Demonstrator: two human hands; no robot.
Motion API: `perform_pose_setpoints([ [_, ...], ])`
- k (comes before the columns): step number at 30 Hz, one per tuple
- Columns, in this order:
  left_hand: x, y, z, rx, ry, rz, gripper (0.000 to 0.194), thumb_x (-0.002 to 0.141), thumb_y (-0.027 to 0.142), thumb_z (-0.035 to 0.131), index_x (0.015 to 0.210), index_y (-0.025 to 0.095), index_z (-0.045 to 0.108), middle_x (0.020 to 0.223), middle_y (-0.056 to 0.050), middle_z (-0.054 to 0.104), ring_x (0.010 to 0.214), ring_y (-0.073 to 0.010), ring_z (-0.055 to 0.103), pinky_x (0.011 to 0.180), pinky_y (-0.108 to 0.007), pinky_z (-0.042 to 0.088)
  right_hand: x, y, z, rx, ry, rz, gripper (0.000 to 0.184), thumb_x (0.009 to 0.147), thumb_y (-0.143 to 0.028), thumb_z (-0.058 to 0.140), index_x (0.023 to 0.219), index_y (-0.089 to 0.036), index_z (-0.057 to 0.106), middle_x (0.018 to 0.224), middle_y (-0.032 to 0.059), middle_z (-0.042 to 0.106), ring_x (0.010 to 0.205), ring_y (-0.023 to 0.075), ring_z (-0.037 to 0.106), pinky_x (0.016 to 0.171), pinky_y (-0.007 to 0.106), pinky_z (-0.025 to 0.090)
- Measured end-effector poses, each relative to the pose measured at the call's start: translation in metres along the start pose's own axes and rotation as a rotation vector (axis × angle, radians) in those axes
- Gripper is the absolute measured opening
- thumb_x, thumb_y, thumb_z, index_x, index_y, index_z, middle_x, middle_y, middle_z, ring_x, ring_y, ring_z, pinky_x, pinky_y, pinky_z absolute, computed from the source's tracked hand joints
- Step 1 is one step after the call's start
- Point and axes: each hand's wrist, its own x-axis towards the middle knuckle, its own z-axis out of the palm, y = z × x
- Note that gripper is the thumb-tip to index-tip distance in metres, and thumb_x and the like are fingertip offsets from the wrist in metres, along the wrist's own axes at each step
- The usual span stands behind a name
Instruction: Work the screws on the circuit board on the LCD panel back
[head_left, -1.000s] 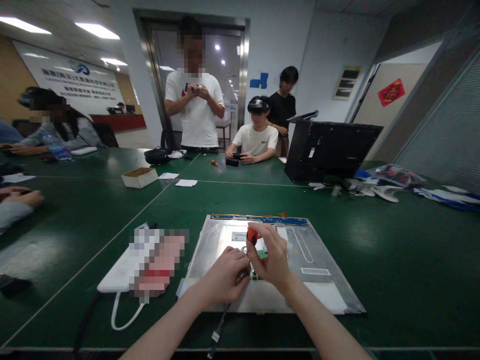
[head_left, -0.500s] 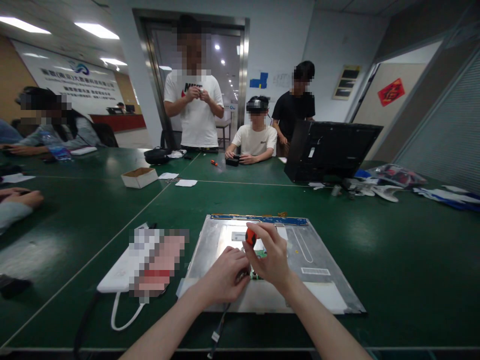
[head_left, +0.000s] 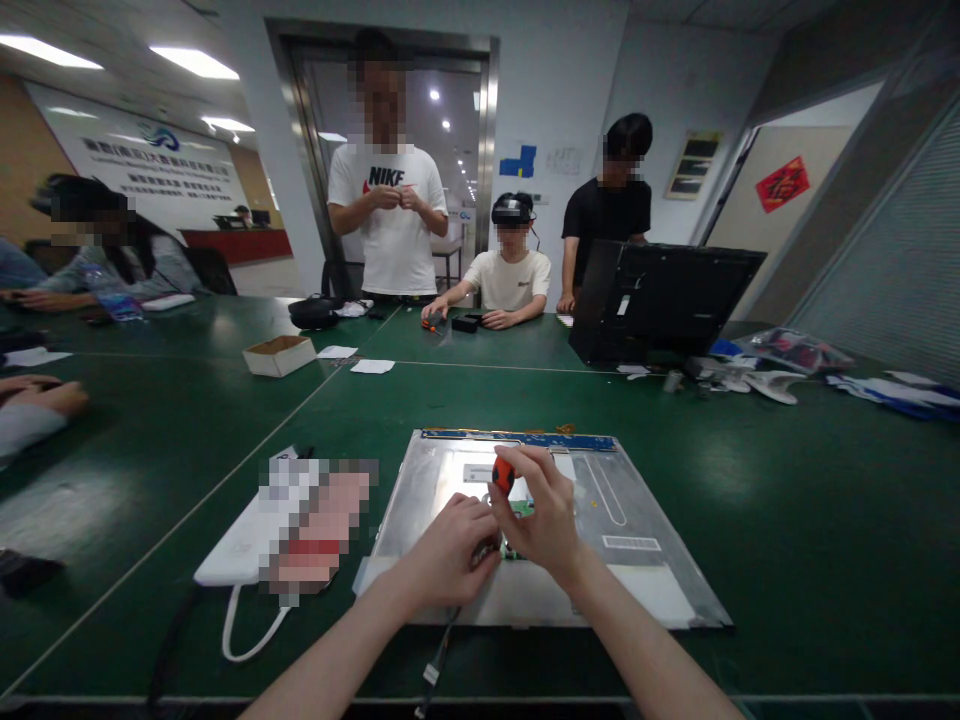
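A silvery display panel (head_left: 645, 575) lies flat on the table before me, back side up, with a blue strip along its far edge. In my right hand (head_left: 544, 505), thumb and fingers pinch the orange and black handle of a screwdriver (head_left: 503, 474), held upright above a small green circuit board (head_left: 523, 508). The screwdriver's tip is hidden by my hands. Beside it, my left hand (head_left: 457, 550) rests with curled fingers at the board's left side; what they grip is hidden. A dark cable (head_left: 442, 645) emerges below my left hand and hangs over the panel's near edge.
Left of the panel lie a white power bank (head_left: 240, 545) with a white cable and a blurred pink item (head_left: 315, 540). Farther off are an open cardboard box (head_left: 280, 355), white papers and a black monitor (head_left: 667, 300). Other people are around the table.
The screwdriver handle shifts very slightly within my right fingers; my left hand stays put. Across the table, a seated person's hand reaches to an orange tool, and a standing person moves right behind the monitor.
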Motion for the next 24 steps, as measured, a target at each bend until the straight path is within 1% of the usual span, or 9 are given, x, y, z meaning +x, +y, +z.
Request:
perform_pose_setpoints([
  [7, -0.0004, -0.0021, 0.0019, -0.010, 0.015, 0.006, 0.009, 0.076, 0.014, 0.056, 0.084, 0.019, 0.056, 0.086, -0.005, 0.063, 0.087, -0.0225, 0.056, 0.083, -0.038, 0.040, 0.0000, 0.0001, 0.0006, 0.000, 0.003, -0.005, 0.047, 0.082, -0.017, 0.056, 0.128, -0.023, 0.048, 0.101, 0.0083, 0.059, 0.085, 0.0190, 0.062, 0.071, 0.034, 0.055],
  [12, -0.0005, -0.0021, 0.0014, -0.002, 0.015, 0.005, 0.006, 0.076, 0.014, 0.056, 0.080, 0.019, 0.054, 0.082, -0.004, 0.062, 0.084, -0.0213, 0.056, 0.082, -0.038, 0.040, 0.0003, 0.0000, 0.0001, 0.002, 0.004, -0.009, 0.047, 0.082, -0.016, 0.056, 0.128, -0.022, 0.048, 0.101, 0.0082, 0.059, 0.086, 0.0190, 0.062, 0.072, 0.034, 0.055],
  [24, -0.0008, -0.0009, 0.0010, -0.010, 0.013, 0.002, 0.009, 0.077, 0.013, 0.055, 0.084, 0.019, 0.056, 0.087, -0.005, 0.064, 0.086, -0.0220, 0.056, 0.082, -0.038, 0.040, 0.0008, -0.0002, 0.0000, 0.017, -0.002, -0.014, 0.048, 0.081, -0.014, 0.057, 0.128, -0.021, 0.048, 0.101, 0.0089, 0.059, 0.087, 0.0193, 0.061, 0.071, 0.034, 0.054],
])
